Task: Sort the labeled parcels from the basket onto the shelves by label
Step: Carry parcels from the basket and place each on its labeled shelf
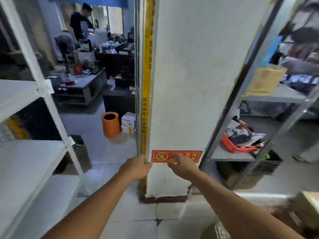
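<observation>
On right shelf (229, 155), red basket (231, 145) of parcels (245, 136)

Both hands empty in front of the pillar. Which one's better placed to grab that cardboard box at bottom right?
Right, probably. The box sits at the frame's lower right edge, just outside the right forearm, so the right hand need only swing back. The left hand is at the pillar's left edge and would cross the body.

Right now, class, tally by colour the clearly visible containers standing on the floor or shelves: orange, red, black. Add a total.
Orange: 1, the orange bin on the floor.
Red: 1, the red basket on the grey shelf.
Black: 1, the black crate beneath it.
Total: 3
</observation>
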